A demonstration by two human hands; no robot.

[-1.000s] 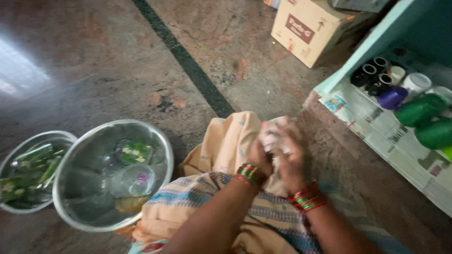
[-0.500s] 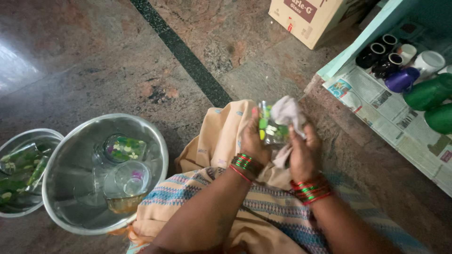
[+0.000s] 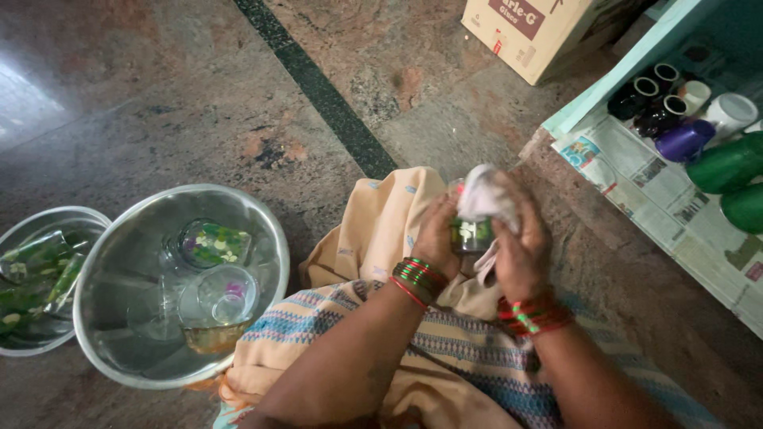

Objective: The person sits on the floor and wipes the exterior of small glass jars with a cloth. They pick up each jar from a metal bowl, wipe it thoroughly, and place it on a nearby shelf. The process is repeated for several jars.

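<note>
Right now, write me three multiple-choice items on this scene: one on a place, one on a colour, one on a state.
1. Where does the big steel bowl sit?
A. on the floor, left of the person
B. on the shelf
C. on the cardboard box

2. What colour is the cloth?
A. black
B. white
C. red

3. How is the printed glass held?
A. lying in the bowl
B. standing on newspaper
C. gripped in the left hand, the right hand pressing the cloth at it

Answers: A, it rests on the stone floor; B, the cloth is pale white; C, both hands close round it.
</note>
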